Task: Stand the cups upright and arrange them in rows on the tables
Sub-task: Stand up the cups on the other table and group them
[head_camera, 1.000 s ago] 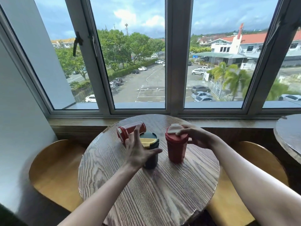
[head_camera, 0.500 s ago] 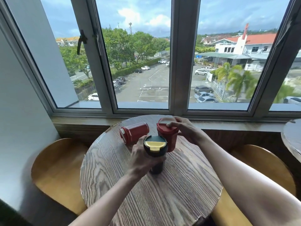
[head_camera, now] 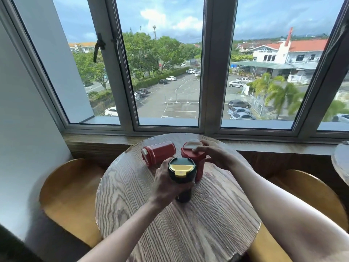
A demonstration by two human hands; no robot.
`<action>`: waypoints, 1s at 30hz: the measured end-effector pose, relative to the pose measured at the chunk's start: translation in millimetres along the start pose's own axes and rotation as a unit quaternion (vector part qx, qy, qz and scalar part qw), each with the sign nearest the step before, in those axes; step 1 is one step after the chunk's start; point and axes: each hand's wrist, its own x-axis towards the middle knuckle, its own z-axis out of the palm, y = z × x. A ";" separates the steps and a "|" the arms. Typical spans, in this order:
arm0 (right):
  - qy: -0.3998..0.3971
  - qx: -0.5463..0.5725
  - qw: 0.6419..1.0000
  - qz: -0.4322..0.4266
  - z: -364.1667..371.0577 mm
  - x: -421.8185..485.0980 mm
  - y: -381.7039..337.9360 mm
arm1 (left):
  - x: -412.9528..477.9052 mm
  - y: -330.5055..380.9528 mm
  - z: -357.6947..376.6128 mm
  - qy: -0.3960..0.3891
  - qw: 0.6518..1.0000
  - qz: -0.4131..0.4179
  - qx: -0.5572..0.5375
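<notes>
On the round wooden table (head_camera: 188, 224) stand two cups upright. My left hand (head_camera: 166, 184) is wrapped around a dark green cup (head_camera: 182, 173) with a yellow lid, near the table's middle. Right behind it is a red cup (head_camera: 198, 167) with a pale lid flap, and my right hand (head_camera: 213, 154) grips its lid from above. A second red cup (head_camera: 158, 153) lies on its side at the back left of the table, its lid pointing to the left, touched by neither hand.
Two rounded wooden seats flank the table, one on the left (head_camera: 69, 195) and one on the right (head_camera: 309, 197). A wooden sill (head_camera: 98, 139) and large windows run behind. The edge of another round table (head_camera: 341, 161) shows at far right.
My left hand has closed around the green cup. My right hand has brought the upright red cup leftward, so it stands right behind the green one. The lying red cup has not moved.
</notes>
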 end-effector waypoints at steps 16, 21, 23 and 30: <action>0.005 0.037 0.999 0.022 6.4 4.5 9.4 | 31.8 -17.7 -46.7 0.116 0.983 -0.084 -0.118; 0.010 0.053 0.998 0.022 8.9 1.4 10.4 | 80.3 -58.3 -68.1 0.177 0.972 -0.146 -0.049; 0.014 0.071 0.997 0.019 9.2 1.2 10.3 | 94.0 -70.2 -68.6 0.134 0.976 -0.171 -0.027; 0.009 0.074 0.997 0.023 4.3 8.3 13.8 | 118.4 -95.6 -54.3 -0.027 0.974 -0.214 -0.063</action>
